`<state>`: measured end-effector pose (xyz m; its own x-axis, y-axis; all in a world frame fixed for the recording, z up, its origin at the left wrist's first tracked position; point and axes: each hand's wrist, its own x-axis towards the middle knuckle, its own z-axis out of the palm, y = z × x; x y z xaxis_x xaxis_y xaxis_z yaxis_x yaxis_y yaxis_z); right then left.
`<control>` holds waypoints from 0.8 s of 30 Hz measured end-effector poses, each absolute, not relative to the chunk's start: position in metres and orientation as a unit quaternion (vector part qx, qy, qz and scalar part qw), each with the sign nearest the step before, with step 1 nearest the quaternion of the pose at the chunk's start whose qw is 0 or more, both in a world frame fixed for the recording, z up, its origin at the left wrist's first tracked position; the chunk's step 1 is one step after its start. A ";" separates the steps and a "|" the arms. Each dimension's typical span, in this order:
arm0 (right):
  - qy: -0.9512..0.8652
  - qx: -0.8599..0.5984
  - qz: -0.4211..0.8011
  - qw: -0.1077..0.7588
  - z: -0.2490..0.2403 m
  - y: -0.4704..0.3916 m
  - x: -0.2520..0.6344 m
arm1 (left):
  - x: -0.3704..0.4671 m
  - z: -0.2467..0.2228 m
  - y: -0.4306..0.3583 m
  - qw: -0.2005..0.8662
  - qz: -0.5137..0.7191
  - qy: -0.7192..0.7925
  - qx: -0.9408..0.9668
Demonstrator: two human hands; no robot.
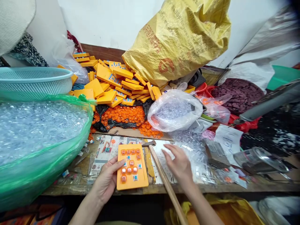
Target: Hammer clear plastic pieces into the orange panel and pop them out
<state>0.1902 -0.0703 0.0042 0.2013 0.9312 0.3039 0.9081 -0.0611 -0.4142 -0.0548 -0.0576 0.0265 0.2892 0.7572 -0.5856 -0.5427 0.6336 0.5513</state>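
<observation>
"Where's the orange board [132, 166]?"
"Pinched at its left edge by the left hand [108, 178], thumb on top, long axis pointing forward."
"The right hand [180, 163]?"
"Fingers loosely spread, right of the board, across the hammer [165, 177]."

A: What can't you see by the left hand [107, 176]?
B: Its fingertips, bar the thumb's, go behind the orange board [133, 183]. Left of it, the green bag [70, 159] and the blue basket [35, 80] run off the picture's edge.
A: And the right hand [179, 164]?
B: Slightly blurred. Beside it, the hammer's wooden handle [165, 179] is cut off at the bottom.
A: Beyond both hands?
B: The yellow sack [185, 34] leaves at the top, its small print too blurred to read. Both forearms are cut off below.
</observation>
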 end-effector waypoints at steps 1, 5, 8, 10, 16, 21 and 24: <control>-0.615 -0.744 0.005 0.261 0.004 -0.064 0.205 | -0.057 0.027 -0.060 0.799 0.414 0.424 0.105; -0.597 -0.760 -0.012 0.258 -0.004 -0.050 0.242 | -0.060 0.029 -0.070 0.823 0.419 0.379 0.067; -0.607 -0.738 0.002 0.295 0.000 -0.053 0.231 | -0.058 0.029 -0.075 0.821 0.425 0.374 0.069; -0.627 -0.706 0.027 0.328 0.012 -0.061 0.206 | -0.055 0.028 -0.077 0.810 0.438 0.382 0.082; -0.656 -0.551 0.265 0.443 0.046 -0.089 0.119 | -0.046 0.034 -0.080 0.796 0.454 0.379 0.131; -0.680 -0.519 0.246 0.456 0.040 -0.091 0.101 | -0.040 0.039 -0.085 0.778 0.480 0.367 0.170; -0.691 -0.514 0.136 0.490 0.035 -0.091 0.099 | -0.038 0.036 -0.088 0.760 0.503 0.362 0.197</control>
